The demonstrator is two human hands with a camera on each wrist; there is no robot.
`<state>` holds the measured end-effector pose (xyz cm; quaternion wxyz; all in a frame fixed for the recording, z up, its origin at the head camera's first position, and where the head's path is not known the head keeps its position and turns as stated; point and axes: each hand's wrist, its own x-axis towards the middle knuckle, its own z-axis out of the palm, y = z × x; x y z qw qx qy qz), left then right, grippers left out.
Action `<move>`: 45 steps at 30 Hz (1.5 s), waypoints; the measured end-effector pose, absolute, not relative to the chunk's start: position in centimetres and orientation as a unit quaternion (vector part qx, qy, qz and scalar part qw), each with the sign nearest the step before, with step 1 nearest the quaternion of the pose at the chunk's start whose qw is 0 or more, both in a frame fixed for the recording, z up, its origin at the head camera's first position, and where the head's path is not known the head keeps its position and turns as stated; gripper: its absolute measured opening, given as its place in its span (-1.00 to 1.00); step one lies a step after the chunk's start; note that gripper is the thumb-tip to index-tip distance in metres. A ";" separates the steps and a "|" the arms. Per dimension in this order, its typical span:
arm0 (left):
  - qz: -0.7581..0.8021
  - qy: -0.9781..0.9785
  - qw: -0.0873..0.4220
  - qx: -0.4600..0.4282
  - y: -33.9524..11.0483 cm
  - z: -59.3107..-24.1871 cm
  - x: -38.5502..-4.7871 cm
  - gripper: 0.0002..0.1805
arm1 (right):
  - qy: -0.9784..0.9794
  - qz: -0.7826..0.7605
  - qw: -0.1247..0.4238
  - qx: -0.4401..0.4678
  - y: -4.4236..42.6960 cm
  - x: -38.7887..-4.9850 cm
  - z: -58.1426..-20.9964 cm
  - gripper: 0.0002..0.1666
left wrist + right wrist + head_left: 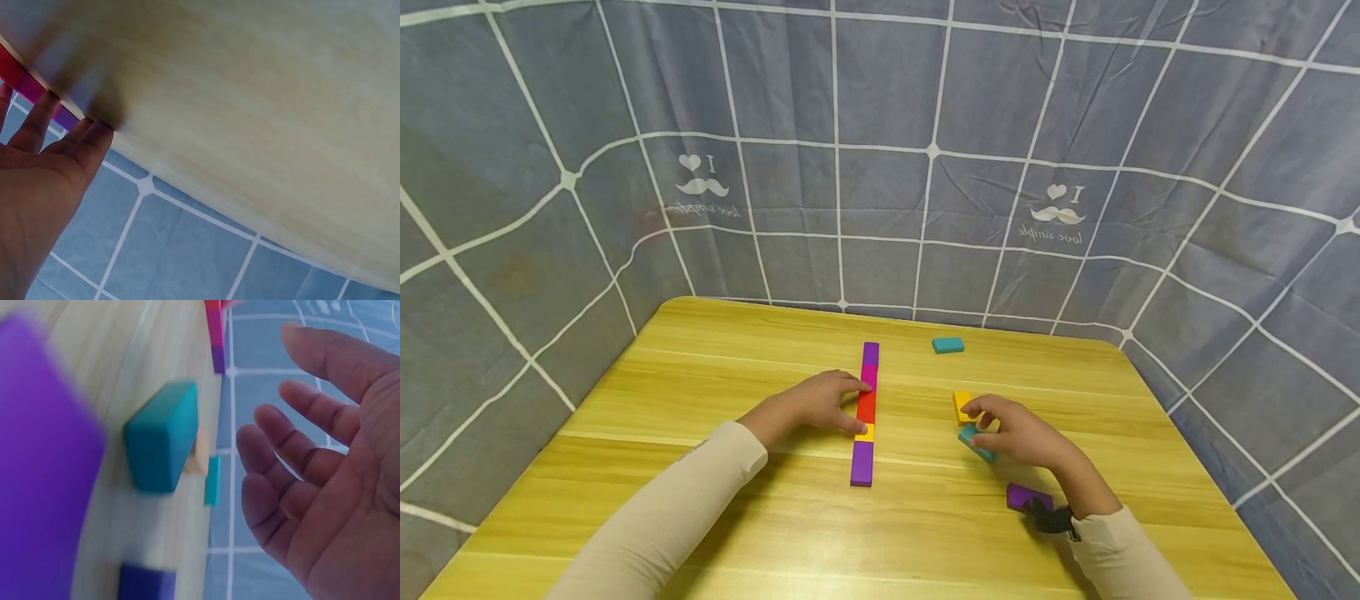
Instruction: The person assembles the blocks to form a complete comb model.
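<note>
A straight row of flat blocks runs away from me: a purple block (862,464), a yellow block (866,432), a red block (867,407), a magenta block (868,377) and another purple block (871,353) at the far end. My left hand (820,402) rests along the row's left side, thumb by the yellow one and a finger at the magenta one. In the left wrist view its fingers look extended. Loosely bent, my right hand (1018,431) hovers by a loose yellow block (961,406) and a teal block (976,443). The right wrist view shows nothing in its grasp.
Another teal block (948,345) lies near the back of the wooden table (737,358). A loose purple block (1027,497) is close to the black band (1049,518) on my right wrist. A grey-blue gridded curtain (880,192) hangs behind the table and at both sides.
</note>
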<state>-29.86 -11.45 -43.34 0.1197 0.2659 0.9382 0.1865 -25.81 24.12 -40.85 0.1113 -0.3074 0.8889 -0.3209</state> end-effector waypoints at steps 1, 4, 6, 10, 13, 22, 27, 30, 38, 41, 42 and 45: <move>0.186 0.938 0.120 0.266 -11.4 -43.3 -29.9 -0.18 | 0.891 -0.318 0.110 -0.305 24.5 -25.8 -40.9 -0.53; 0.185 0.939 0.120 0.265 -11.5 -43.3 -29.8 -0.17 | 0.897 -0.311 0.107 -0.296 25.4 -25.8 -41.2 -0.54; 0.185 0.939 0.121 0.265 -11.5 -43.3 -29.8 -0.17 | 0.900 -0.306 0.108 -0.291 25.9 -25.8 -41.4 -0.54; 0.187 0.939 0.122 0.262 -11.4 -43.2 -29.8 -0.18 | 0.901 -0.302 0.128 -0.283 26.5 -25.7 -41.8 -0.52; 0.184 0.940 0.122 0.259 -11.4 -43.2 -29.7 -0.18 | 0.898 -0.304 0.148 -0.282 26.6 -25.6 -41.9 -0.51; 0.186 0.940 0.120 0.259 -11.5 -43.2 -29.7 -0.18 | 0.887 -0.318 0.184 -0.281 26.2 -25.2 -41.9 -0.52; 0.181 0.940 0.120 0.262 -11.5 -43.3 -29.8 -0.18 | 0.872 -0.336 0.213 -0.285 25.5 -24.7 -42.0 -0.52; 0.180 0.941 0.119 0.261 -11.5 -43.3 -29.8 -0.18 | 0.863 -0.347 0.230 -0.287 25.1 -24.6 -41.9 -0.51; 0.178 0.941 0.118 0.263 -11.6 -43.5 -29.9 -0.18 | 0.862 -0.355 0.217 -0.289 24.2 -24.5 -42.3 -0.33; 0.179 0.941 0.118 0.262 -11.7 -43.5 -30.0 -0.18 | 0.863 -0.349 0.210 -0.299 24.0 -24.6 -42.7 -0.25; 0.178 0.941 0.120 0.261 -11.7 -43.5 -30.0 -0.18 | 0.865 -0.345 0.207 -0.301 23.9 -24.6 -42.8 -0.23; 0.181 0.939 0.120 0.266 -11.7 -43.5 -30.0 -0.18 | 0.871 -0.333 0.198 -0.303 23.9 -24.5 -43.1 -0.19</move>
